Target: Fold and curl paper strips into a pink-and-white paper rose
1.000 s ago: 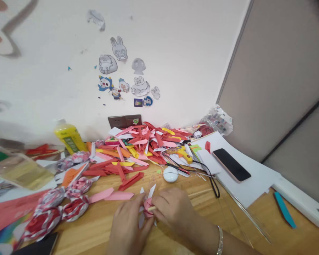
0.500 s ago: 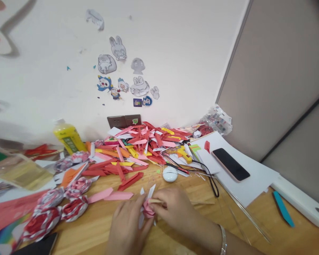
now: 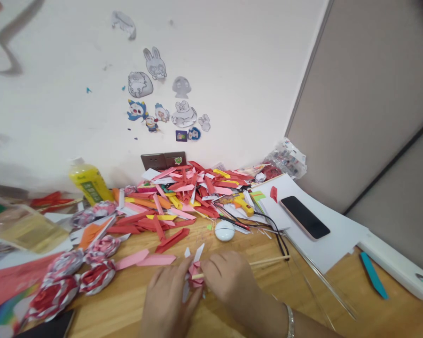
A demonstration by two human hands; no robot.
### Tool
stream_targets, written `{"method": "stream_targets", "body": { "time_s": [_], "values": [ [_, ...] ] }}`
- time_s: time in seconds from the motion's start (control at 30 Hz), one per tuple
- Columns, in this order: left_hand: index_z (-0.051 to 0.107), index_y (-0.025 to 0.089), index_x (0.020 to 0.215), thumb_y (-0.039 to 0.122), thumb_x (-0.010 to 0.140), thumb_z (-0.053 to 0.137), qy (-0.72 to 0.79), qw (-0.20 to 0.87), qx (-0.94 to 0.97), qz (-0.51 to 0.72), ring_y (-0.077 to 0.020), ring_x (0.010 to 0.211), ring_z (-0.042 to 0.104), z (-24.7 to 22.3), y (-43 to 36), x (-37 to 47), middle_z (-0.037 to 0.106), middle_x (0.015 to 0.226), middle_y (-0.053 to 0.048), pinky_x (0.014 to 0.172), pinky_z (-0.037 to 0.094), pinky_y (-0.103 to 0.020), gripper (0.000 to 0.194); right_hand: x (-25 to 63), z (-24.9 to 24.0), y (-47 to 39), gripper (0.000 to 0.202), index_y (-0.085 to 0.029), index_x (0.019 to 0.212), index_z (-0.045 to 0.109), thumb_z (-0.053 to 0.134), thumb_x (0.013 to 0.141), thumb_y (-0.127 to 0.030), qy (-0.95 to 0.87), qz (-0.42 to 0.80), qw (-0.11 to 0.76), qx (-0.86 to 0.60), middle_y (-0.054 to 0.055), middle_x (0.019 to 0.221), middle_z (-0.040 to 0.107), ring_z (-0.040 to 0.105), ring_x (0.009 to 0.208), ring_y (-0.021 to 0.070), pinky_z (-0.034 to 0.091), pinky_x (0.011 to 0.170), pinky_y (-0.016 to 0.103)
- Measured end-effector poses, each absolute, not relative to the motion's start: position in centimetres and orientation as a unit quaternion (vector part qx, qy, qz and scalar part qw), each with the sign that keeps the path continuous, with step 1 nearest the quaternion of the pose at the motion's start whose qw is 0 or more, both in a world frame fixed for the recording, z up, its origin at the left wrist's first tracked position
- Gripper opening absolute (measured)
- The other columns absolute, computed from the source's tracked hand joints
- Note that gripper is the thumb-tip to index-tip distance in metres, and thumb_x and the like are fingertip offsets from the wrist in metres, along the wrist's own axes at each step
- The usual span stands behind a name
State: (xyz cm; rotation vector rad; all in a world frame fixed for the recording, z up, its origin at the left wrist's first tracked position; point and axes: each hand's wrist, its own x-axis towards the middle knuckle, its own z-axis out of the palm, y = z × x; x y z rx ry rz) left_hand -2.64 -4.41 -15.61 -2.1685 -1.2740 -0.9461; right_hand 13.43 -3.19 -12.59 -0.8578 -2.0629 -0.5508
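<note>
While the left hand point(image 3: 166, 293) pinches paper point(image 3: 195, 269), the right hand point(image 3: 229, 277) grips a stick point(image 3: 270, 260), likely for shaping, needing steadiness next.

Clock positions refer to the centre of the view. At 9 o'clock, a yellow bottle point(image 3: 90, 183) with a green label stands near the wall point(image 3: 232, 84); a brown socket plate point(image 3: 154, 162) is mounted closer in. At 11 o'clock, a rabbit cutout point(image 3: 155, 64) is fixed to the wall. At 4 o'clock, a phone point(image 3: 305, 217) lies screen-up on white paper point(image 3: 333, 251); beyond it lies a teal strip point(image 3: 373, 275). At 2 o'clock stands a grey partition point(image 3: 370, 89).
</note>
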Motion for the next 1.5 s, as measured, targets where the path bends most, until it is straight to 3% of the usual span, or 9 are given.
{"method": "stream_targets", "body": {
  "time_s": [0.27,0.67,1.17,1.5],
  "values": [
    [0.051,0.016,0.108,0.029,0.090,0.040,-0.456,0.232,-0.787,-0.345,-0.0208,0.068,0.067,-15.3,-4.4,-2.6,0.072,0.079,-0.006,0.066,0.045,-0.031,0.024,13.1,-13.1,-3.3,0.042,-0.018,0.066,0.050,0.027,0.100,-0.017,-0.820,-0.221,0.396,-0.349,0.001,0.053,0.050,0.042,0.048,0.0164,0.019,0.049,0.032],
    [0.050,0.019,0.110,0.033,0.088,0.044,-0.467,0.213,-0.788,-0.341,-0.0208,0.069,0.068,-15.6,-4.4,-2.7,0.073,0.078,-0.004,0.066,0.046,-0.030,0.027,13.1,-14.2,-3.0,0.034,-0.018,0.068,0.050,0.034,0.097,-0.013,-0.826,-0.197,0.385,-0.361,0.001,0.057,0.054,0.045,0.050,0.0157,0.020,0.050,0.031],
    [0.051,0.016,0.111,0.033,0.090,0.044,-0.454,0.217,-0.791,-0.349,-0.0213,0.072,0.068,-15.8,-4.4,-2.9,0.073,0.080,-0.006,0.068,0.047,-0.031,0.028,13.0,-13.8,-3.1,0.040,-0.018,0.068,0.052,0.026,0.098,-0.012,-0.820,-0.209,0.397,-0.356,0.002,0.055,0.052,0.043,0.049,0.0170,0.020,0.049,0.032],
    [0.052,0.017,0.111,0.031,0.088,0.045,-0.466,0.221,-0.786,-0.341,-0.0216,0.071,0.068,-15.7,-4.4,-2.7,0.073,0.080,-0.006,0.069,0.047,-0.031,0.028,13.2,-14.1,-3.1,0.031,-0.018,0.069,0.051,0.037,0.096,-0.013,-0.824,-0.197,0.375,-0.375,0.001,0.057,0.054,0.046,0.050,0.0168,0.022,0.049,0.032]
  ]
}}
